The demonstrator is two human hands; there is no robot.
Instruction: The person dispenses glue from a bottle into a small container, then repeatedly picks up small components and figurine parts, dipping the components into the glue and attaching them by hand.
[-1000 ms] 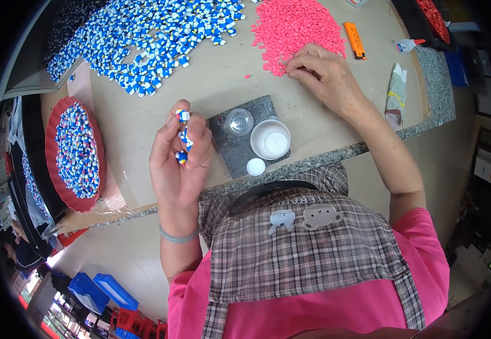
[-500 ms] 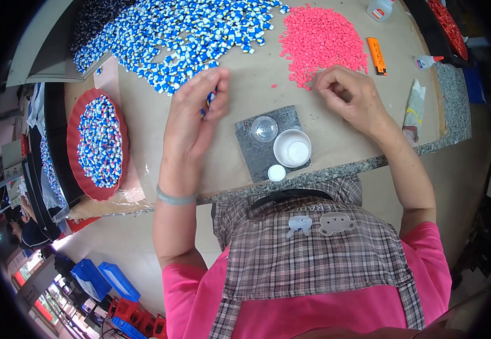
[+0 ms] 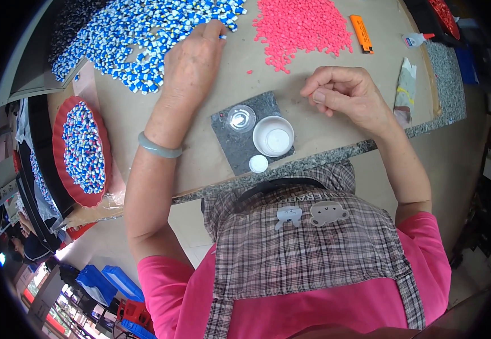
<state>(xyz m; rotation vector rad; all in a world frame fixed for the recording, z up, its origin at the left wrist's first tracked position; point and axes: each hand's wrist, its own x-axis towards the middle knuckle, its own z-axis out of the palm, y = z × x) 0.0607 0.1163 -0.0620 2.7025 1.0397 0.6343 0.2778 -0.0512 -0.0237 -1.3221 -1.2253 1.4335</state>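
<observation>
nearest: plaid apron (image 3: pixel 307 254) against the granite edge of the counter (image 3: pixel 197 150). just past it, a dark slab (image 3: pixel 235 150) with a small white disc (image 3: pixel 258 164) at its near edge, a white bowl (image 3: pixel 260 141) whose pale contents i cannot identify, and a clear dish (image 3: pixel 241 118) beside it; none seems shifted among themselves, though the whole view has swung a little. right hand (image 3: pixel 347 99) now over the counter to the right of the slab, drawn back from the pink pieces; half a second ago it was at their near edge. its grip is loosely curled, thumb laid to the bent fingers; cannot tell if anything is pinched there. left of all this, the red tray (image 3: pixel 59 141) is well filled with mixed pieces. farther out, the left hand (image 3: pixel 196 59) has reached onto the right-hand part of the blue-and-white pieces (image 3: pixel 138 34); earlier it held some clear of the heap. back of hand up, fingertips hidden, so its grip can't be judged. reads as a turn to the blue-and-white side, pink side let go for now. far: heap of pink pieces (image 3: pixel 302 28), one stray apart from it, orange lighter-shaped object (image 3: pixel 362 34) to its right.
</observation>
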